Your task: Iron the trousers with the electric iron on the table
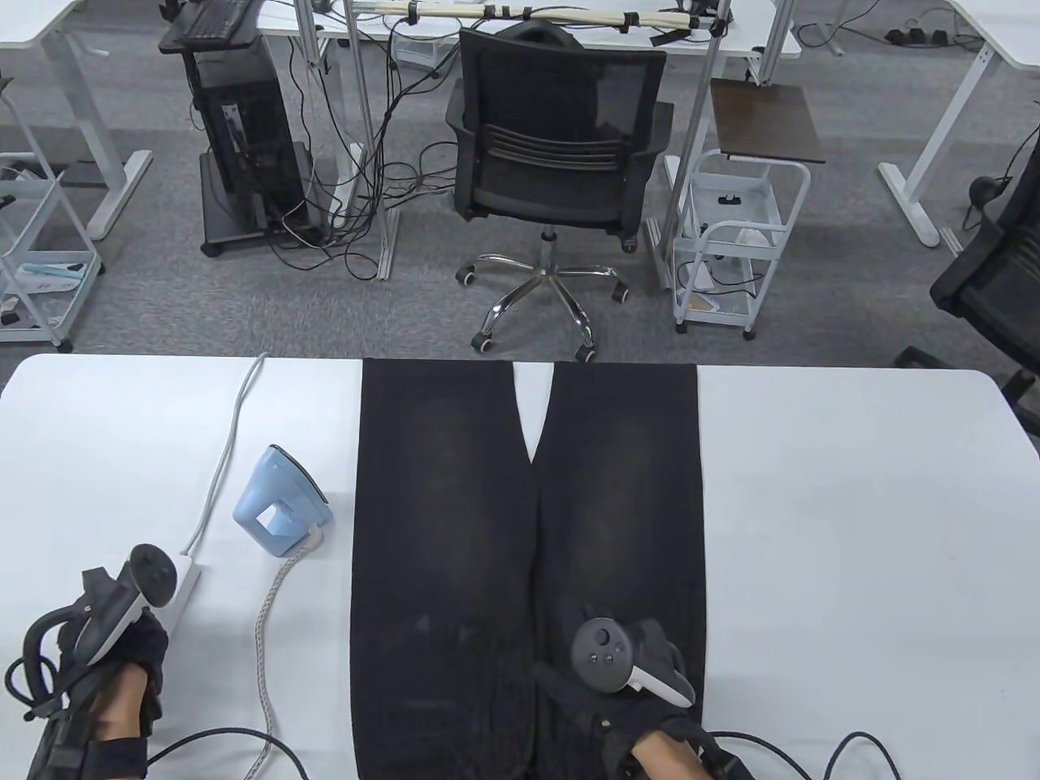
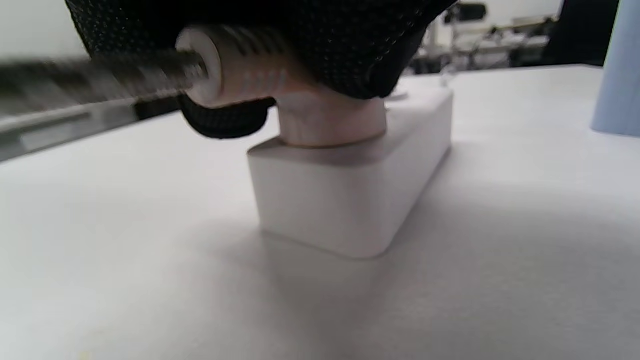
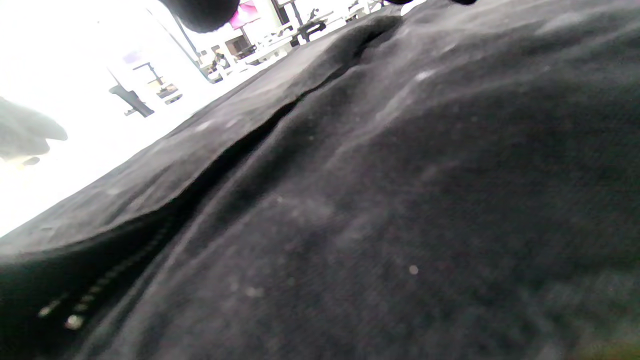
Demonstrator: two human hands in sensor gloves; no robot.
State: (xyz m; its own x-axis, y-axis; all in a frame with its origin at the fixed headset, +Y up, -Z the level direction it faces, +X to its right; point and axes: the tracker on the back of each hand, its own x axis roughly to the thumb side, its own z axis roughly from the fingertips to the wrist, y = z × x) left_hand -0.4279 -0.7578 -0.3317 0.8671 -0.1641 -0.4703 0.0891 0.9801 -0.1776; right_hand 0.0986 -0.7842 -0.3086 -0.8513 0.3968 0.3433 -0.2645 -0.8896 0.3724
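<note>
Black trousers (image 1: 487,528) lie flat on the white table (image 1: 853,528), legs pointing away from me. A light blue iron (image 1: 280,513) stands on its heel just left of them, its edge also in the left wrist view (image 2: 617,75). Its braided cord (image 1: 272,617) runs toward the near edge. My left hand (image 1: 150,638) is at the white power strip (image 1: 189,575). In the left wrist view the gloved fingers (image 2: 310,45) grip a white plug (image 2: 320,117) seated in the strip (image 2: 350,200). My right hand (image 1: 630,682) rests on the trousers' upper part (image 3: 400,200), its fingers mostly hidden under the tracker.
A white cable (image 1: 227,455) runs from the power strip to the table's far edge. Black glove cables (image 1: 812,751) trail along the near edge. Beyond the table stand a black office chair (image 1: 552,154) and a white trolley (image 1: 735,236).
</note>
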